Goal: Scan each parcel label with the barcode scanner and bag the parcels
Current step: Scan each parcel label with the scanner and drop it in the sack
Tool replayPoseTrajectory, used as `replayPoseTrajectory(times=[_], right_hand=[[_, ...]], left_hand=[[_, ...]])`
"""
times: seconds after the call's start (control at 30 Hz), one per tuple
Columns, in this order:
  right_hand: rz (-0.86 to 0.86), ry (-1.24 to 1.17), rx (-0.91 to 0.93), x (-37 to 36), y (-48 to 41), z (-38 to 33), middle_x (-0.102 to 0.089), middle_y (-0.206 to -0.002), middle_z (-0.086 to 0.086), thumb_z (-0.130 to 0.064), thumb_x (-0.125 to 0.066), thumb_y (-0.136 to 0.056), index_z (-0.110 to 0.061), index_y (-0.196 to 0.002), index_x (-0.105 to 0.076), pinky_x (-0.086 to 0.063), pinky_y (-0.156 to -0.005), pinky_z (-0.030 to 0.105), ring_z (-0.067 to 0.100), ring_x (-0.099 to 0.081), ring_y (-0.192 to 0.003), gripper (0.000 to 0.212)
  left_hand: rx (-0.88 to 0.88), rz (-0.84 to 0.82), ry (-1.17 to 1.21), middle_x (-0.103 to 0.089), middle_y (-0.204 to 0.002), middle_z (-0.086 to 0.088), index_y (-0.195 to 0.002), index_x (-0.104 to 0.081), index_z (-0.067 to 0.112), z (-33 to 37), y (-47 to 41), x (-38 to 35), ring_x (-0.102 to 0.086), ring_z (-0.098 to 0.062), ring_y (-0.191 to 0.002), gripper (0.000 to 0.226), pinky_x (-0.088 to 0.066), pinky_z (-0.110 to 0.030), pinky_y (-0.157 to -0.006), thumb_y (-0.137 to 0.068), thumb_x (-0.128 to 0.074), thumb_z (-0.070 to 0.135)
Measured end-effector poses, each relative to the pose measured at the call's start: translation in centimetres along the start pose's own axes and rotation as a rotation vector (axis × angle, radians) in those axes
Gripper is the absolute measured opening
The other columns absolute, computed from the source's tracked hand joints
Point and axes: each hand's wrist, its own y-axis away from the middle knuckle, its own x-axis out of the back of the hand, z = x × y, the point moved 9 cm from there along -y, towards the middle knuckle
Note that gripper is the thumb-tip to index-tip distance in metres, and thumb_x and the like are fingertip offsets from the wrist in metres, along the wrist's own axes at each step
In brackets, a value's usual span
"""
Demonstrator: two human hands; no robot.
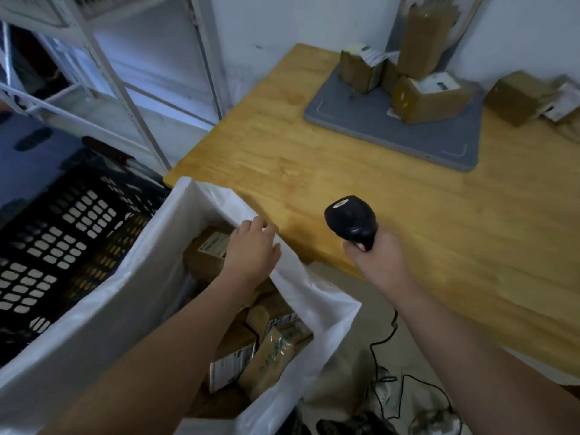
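My right hand (379, 255) grips the black barcode scanner (351, 221) above the near edge of the wooden table (314, 171). My left hand (251, 246) reaches into the open white bag (150, 277), palm down over a brown labelled parcel (205, 252), with its fingers loosely bent near the bag's far rim. Several more brown parcels (270, 353) lie lower in the bag. On the grey mat (392, 133) at the back of the table stand three cardboard parcels, the nearest (430, 100) with its white label facing up. Another parcel (514, 98) lies to the mat's right.
A black perforated crate (62, 233) stands left of the bag. White metal shelving (125, 76) rises behind it against the wall. The scanner's black cable (384, 339) trails down to the floor between the bag and the table.
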Motion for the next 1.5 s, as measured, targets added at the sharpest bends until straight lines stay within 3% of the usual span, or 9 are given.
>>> replayPoseTrajectory(times=[0.37,0.5,0.8,0.9,1.0,1.1,1.27,1.37,1.5], right_hand=[[0.302,0.038,-0.137,18.5,-6.7,3.3,-0.038,-0.050,-0.002,-0.010,-0.062,-0.080,-0.017,-0.058,-0.035,-0.027,-0.043,0.023,0.013,-0.036,-0.045,0.035],[0.304,0.088,-0.140,25.7,-10.1,5.3,-0.039,-0.055,0.004,-0.011,-0.058,-0.083,-0.012,-0.065,-0.039,-0.027,-0.050,0.028,0.021,-0.036,-0.051,0.026],[0.341,0.197,0.108,37.1,-23.9,3.0,-0.042,-0.054,-0.003,-0.015,-0.063,-0.083,-0.024,-0.062,-0.035,-0.027,-0.048,0.026,0.010,-0.040,-0.050,0.037],[0.317,0.047,0.174,37.3,-28.8,0.9,-0.045,-0.057,-0.003,-0.016,-0.064,-0.084,-0.024,-0.067,-0.039,-0.030,-0.050,0.024,0.009,-0.043,-0.053,0.031],[0.254,-0.410,0.066,35.8,-33.8,2.1,-0.053,-0.075,-0.001,-0.016,-0.067,-0.084,-0.016,-0.093,-0.053,-0.039,-0.061,0.027,0.013,-0.052,-0.069,0.017],[0.154,-0.588,-0.105,33.2,-38.2,4.1,-0.057,-0.096,0.001,-0.016,-0.070,-0.085,-0.013,-0.116,-0.051,-0.041,-0.068,0.027,0.014,-0.055,-0.085,0.036],[0.225,-0.677,-0.260,31.9,-45.6,6.6,-0.053,-0.073,0.004,-0.025,-0.075,-0.081,-0.005,-0.106,-0.062,-0.042,-0.070,0.035,0.021,-0.053,-0.072,0.034],[0.131,-0.733,-0.379,29.6,-49.1,7.8,-0.053,-0.074,0.004,-0.029,-0.076,-0.081,-0.005,-0.105,-0.063,-0.042,-0.063,0.029,0.019,-0.053,-0.070,0.036],[0.069,-0.788,-0.515,26.6,-51.4,10.0,-0.059,-0.080,0.008,-0.033,-0.075,-0.083,-0.010,-0.103,-0.059,-0.046,-0.061,0.030,0.023,-0.059,-0.072,0.034]], left_hand=[[-0.261,0.101,-0.056,-0.045,-0.136,-0.004,-0.138,-0.046,0.020,16.5,-10.9,7.7,-0.042,-0.025,-0.124,0.042,-0.037,-0.037,-0.099,-0.099,-0.044,0.035],[-0.308,0.126,-0.043,-0.047,-0.133,-0.003,-0.136,-0.048,0.020,22.2,-15.9,9.0,-0.042,-0.025,-0.123,0.041,-0.037,-0.037,-0.099,-0.098,-0.045,0.036],[-0.300,0.137,-0.062,-0.047,-0.130,-0.007,-0.137,-0.045,0.016,30.7,-28.9,11.2,-0.044,-0.027,-0.119,0.041,-0.041,-0.038,-0.095,-0.101,-0.041,0.033],[-0.256,0.172,0.000,-0.048,-0.126,-0.007,-0.132,-0.050,0.015,30.7,-32.8,11.6,-0.045,-0.027,-0.116,0.038,-0.042,-0.037,-0.092,-0.100,-0.043,0.035],[-0.144,0.128,0.240,-0.045,-0.131,-0.010,-0.135,-0.047,0.012,29.0,-37.1,11.1,-0.043,-0.030,-0.120,0.044,-0.039,-0.039,-0.097,-0.099,-0.046,0.039],[0.013,0.093,0.520,-0.040,-0.136,-0.012,-0.141,-0.039,0.011,26.3,-41.7,10.4,-0.041,-0.031,-0.124,0.056,-0.038,-0.040,-0.098,-0.097,-0.048,0.045],[0.249,0.045,0.897,-0.032,-0.149,-0.014,-0.146,-0.032,0.016,22.1,-50.0,8.8,-0.036,-0.033,-0.134,0.075,-0.035,-0.048,-0.108,-0.090,-0.046,0.064],[0.339,0.021,0.941,-0.034,-0.151,-0.012,-0.146,-0.035,0.028,19.6,-54.1,8.0,-0.037,-0.033,-0.135,0.093,-0.030,-0.051,-0.112,-0.074,-0.034,0.086],[0.446,0.020,0.889,-0.019,-0.158,-0.016,-0.150,-0.026,0.035,15.9,-58.7,7.1,-0.016,-0.034,-0.146,0.075,-0.014,-0.052,-0.117,-0.087,-0.032,0.075]])
